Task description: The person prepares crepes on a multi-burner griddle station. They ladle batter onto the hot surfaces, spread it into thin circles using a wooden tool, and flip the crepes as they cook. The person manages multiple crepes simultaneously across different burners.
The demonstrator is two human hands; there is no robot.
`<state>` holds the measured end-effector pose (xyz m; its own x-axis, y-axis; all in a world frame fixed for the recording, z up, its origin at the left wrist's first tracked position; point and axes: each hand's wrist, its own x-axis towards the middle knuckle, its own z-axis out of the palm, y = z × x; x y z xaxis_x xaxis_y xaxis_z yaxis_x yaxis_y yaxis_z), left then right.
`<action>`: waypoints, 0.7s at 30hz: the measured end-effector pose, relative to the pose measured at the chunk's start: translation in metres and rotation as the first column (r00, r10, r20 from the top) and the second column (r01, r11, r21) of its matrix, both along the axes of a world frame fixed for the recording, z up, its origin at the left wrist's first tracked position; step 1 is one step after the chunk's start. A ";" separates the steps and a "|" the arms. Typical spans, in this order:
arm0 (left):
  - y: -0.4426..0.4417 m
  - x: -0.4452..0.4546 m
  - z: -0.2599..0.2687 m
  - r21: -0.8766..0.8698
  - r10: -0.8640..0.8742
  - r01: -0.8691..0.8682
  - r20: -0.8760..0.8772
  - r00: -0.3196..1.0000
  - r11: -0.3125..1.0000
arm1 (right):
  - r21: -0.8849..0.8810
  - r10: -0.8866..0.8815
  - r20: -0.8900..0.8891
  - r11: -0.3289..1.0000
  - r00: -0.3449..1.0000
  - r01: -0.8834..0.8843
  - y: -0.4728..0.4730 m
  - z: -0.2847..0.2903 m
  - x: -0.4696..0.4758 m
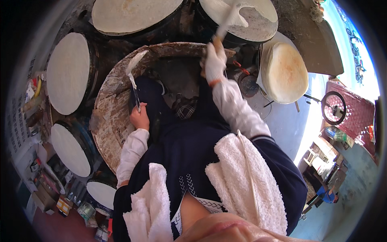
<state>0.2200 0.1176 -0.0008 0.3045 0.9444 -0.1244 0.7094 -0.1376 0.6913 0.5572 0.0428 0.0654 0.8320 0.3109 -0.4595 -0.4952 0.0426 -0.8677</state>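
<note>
My right hand (215, 62), in a white glove, grips the wooden handle of a flat scraper (222, 31) whose blade is blurred. The blade reaches over a round griddle (252, 30) at the top right. White batter (220, 12) covers part of that griddle, and a bare greyish patch shows beside it. My left hand (140, 116) is bare and holds a thin metal spatula (136, 96) upward. White batter (136, 62) coats its far end. Beyond my knees curves a worn, batter-smeared wooden rim (110, 101).
Several more griddles bear white round sheets, at the top (136, 15), far left (69, 74) and lower left (71, 149). A stack of thin round flatbreads (285, 72) stands to the right. A ring light (333, 108) is farther right. Boxes and jars (86, 210) crowd the lower left.
</note>
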 end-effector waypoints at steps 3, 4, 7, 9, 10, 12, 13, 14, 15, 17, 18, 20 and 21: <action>0.003 0.002 -0.001 0.000 -0.008 0.008 0.054 0.999 1.000 | -0.067 0.120 0.344 0.992 0.931 -0.103 0.070 -0.029 0.038; 0.004 0.003 0.001 -0.004 -0.001 0.002 0.072 0.997 1.000 | -0.065 0.100 0.295 0.994 0.950 -0.084 0.089 -0.019 0.040; 0.006 0.007 0.004 -0.098 0.007 -0.003 0.040 0.999 0.995 | -0.086 -0.036 0.091 0.995 0.995 0.043 0.112 0.001 0.040; 0.008 0.005 0.005 -0.068 0.013 -0.011 0.029 0.999 0.998 | -0.092 -0.052 0.142 0.994 0.989 0.066 0.095 -0.031 0.036; 0.009 0.006 0.004 -0.056 0.009 -0.007 0.028 1.000 0.998 | -0.106 -0.062 0.131 0.992 0.989 0.076 0.080 -0.033 0.033; 0.008 0.003 0.004 -0.030 0.018 -0.018 0.030 0.999 0.999 | -0.135 -0.075 -0.047 0.988 0.996 0.068 0.040 0.003 0.016; 0.008 0.002 0.004 -0.019 0.012 -0.011 0.034 0.999 1.000 | -0.150 -0.082 -0.051 0.986 0.995 0.073 0.019 0.002 0.018; 0.007 -0.001 0.003 -0.013 0.006 -0.005 0.038 0.999 1.000 | -0.188 -0.097 -0.049 0.978 0.994 0.086 0.000 0.008 0.021; 0.006 -0.003 0.002 -0.008 -0.003 0.003 0.044 0.999 1.000 | -0.225 -0.115 -0.044 0.969 0.992 0.102 -0.019 0.014 0.028; 0.005 -0.007 -0.002 0.016 -0.020 0.019 0.066 0.998 1.000 | -0.201 -0.089 -0.076 0.977 0.993 0.072 -0.051 0.021 0.053; 0.005 -0.007 -0.005 0.029 -0.035 0.032 0.085 0.996 0.999 | -0.181 -0.097 -0.073 0.980 0.993 0.082 -0.064 0.014 0.075; 0.002 -0.003 -0.004 0.029 -0.043 0.041 0.081 0.996 0.999 | -0.162 -0.083 -0.121 0.985 0.989 0.063 -0.062 0.014 0.086; 0.001 0.002 -0.001 0.019 -0.040 0.039 0.061 0.997 0.999 | -0.166 -0.087 -0.156 0.984 0.984 0.060 -0.054 0.004 0.083</action>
